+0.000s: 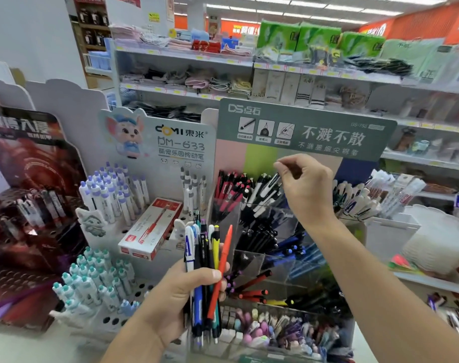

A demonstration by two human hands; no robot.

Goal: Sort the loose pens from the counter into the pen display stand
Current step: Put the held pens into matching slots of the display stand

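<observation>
Left hand (180, 297) grips an upright bundle of mixed coloured plastic pens (206, 273); right hand (305, 188), fingers pinched, hovers up and to the right over the clear tiered pen display stand (252, 260); whether it holds a pen is unclear.

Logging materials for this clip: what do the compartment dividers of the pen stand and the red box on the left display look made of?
Compartment dividers: clear rigid plastic, probably acrylic; pens show through them and their edges catch glare. Red box: apparently printed cardboard with a slightly glossy finish, judging by its flat panels, crisp folded edges and printed pen picture.
</observation>
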